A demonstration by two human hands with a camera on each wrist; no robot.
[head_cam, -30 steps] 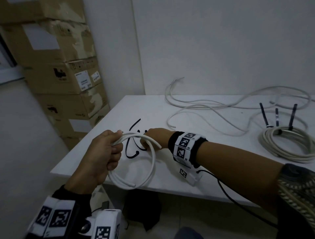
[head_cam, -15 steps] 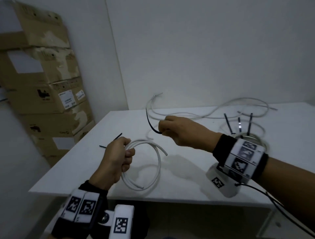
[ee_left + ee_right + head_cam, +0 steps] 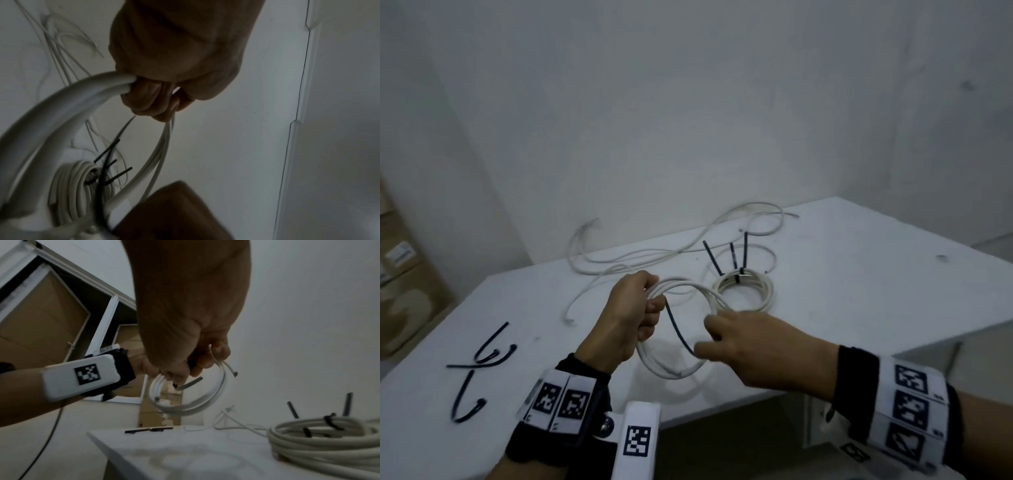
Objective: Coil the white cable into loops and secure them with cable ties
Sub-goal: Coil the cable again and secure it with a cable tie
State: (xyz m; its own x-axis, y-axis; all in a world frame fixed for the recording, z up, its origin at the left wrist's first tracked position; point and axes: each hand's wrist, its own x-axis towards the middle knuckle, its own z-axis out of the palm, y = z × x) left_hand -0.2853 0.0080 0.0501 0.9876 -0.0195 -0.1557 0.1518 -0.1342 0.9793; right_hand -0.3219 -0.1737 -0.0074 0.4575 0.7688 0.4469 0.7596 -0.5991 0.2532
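Observation:
My left hand (image 3: 635, 313) grips a small coil of white cable (image 3: 674, 371) on its left side and holds it just above the white table (image 3: 859, 274). My right hand (image 3: 710, 339) pinches a black cable tie (image 3: 678, 330) that runs across the inside of the loop, and its fingers also touch the coil's right side. In the left wrist view the left hand (image 3: 156, 97) is closed round the white cable (image 3: 61, 112). In the right wrist view the right hand (image 3: 195, 368) holds the tie (image 3: 190, 383) against the coil (image 3: 185, 408).
A finished coil (image 3: 746, 291) bound with upright black ties lies just behind my hands. Loose white cable (image 3: 640, 255) snakes along the back of the table. Spare black ties (image 3: 482, 354) lie at the front left. Cardboard boxes (image 3: 400, 274) stand at the far left.
My right hand has brought the black tie down from above the table to the coil. My left hand has carried the coil further over the table, near the finished coil.

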